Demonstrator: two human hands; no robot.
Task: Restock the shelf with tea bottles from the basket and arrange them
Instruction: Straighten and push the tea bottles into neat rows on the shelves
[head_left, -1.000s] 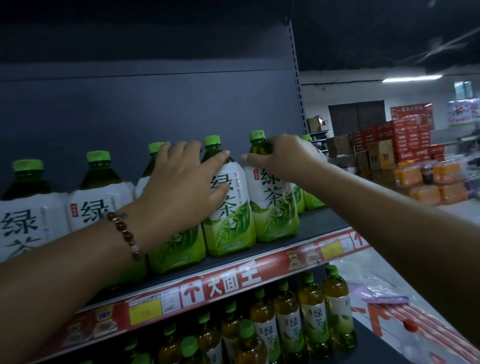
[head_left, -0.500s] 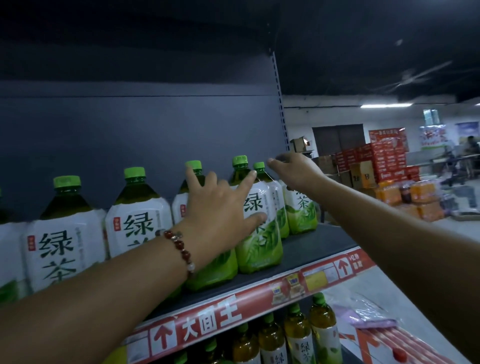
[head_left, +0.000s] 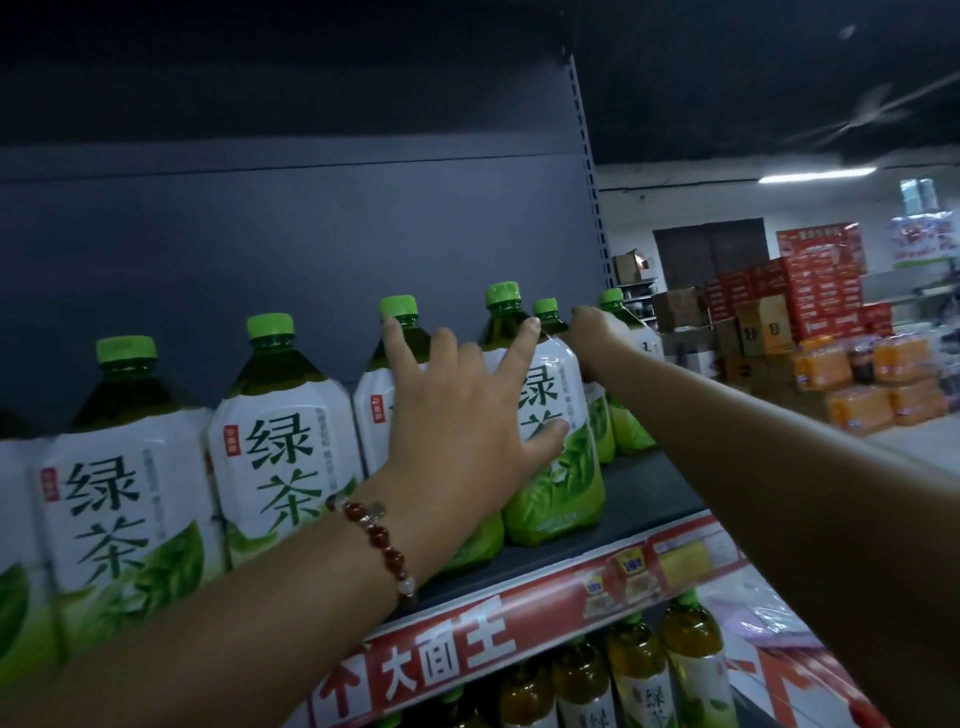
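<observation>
Two hands work the shelf (head_left: 644, 499) — left hand (head_left: 462, 415) spread flat on a heavy, slick tea bottle (head_left: 550, 441); right hand (head_left: 597, 325) grasps a far bottle's (head_left: 623, 364) shoulder — best hold.

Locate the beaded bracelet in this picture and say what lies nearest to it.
In the head view the beaded bracelet sits lower centre, round the wrist of the left hand, in front of the green tea bottles on the shelf.

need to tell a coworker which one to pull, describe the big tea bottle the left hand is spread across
Start at the dark upper shelf with the red price strip along its front edge. Follow the front row of big green-capped tea bottles rightward to its last one, the end bottle. The left hand lies open on its white label, and bare shelf lies to its right, while other bottles stand farther back.
</observation>
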